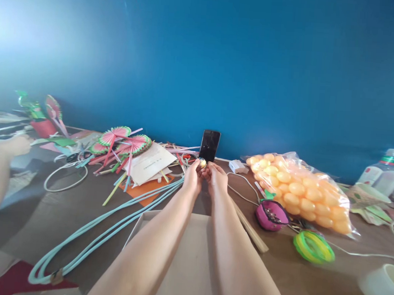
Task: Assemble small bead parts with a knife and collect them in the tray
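Left hand (192, 176) fingers pinched shut on small yellow ball (202, 162), held at fingertips above table (77, 215). Right hand (217, 176) curled, touching left; grip on ball unclear. One phone (209, 145) upright just behind ball. One bag of orange balls (302, 191) to right. One box (189, 255) under forearms. One tape roll (384, 286) near right edge.

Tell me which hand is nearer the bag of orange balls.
Right. The right hand is left of the bag, apart from it; the left hand is close beside the right, farther left still.
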Demonstrator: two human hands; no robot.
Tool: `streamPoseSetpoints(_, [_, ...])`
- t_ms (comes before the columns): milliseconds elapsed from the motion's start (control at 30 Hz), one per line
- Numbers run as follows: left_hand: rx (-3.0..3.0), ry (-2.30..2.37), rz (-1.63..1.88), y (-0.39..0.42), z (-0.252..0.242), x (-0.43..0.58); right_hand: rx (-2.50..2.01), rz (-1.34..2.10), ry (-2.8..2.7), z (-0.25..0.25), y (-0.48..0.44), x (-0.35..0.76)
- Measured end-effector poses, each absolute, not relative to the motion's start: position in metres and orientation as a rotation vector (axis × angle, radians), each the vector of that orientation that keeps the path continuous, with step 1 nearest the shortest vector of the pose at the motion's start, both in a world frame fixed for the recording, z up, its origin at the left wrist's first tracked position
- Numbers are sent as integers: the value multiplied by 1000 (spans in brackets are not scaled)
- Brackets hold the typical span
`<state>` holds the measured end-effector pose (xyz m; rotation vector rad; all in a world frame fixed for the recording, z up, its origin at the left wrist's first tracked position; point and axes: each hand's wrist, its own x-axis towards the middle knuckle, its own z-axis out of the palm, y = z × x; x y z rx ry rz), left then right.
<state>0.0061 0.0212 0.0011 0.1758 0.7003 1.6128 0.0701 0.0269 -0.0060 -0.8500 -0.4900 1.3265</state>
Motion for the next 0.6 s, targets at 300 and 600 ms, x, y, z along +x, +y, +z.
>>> streamPoseSetpoints(300, [137, 687, 1568, 24, -1, 4, -868, 1259, -543, -7, 27, 71])
streamPoseSetpoints(600, [130, 689, 1587, 25, -3, 5, -854, 1192, -587, -8, 28, 71])
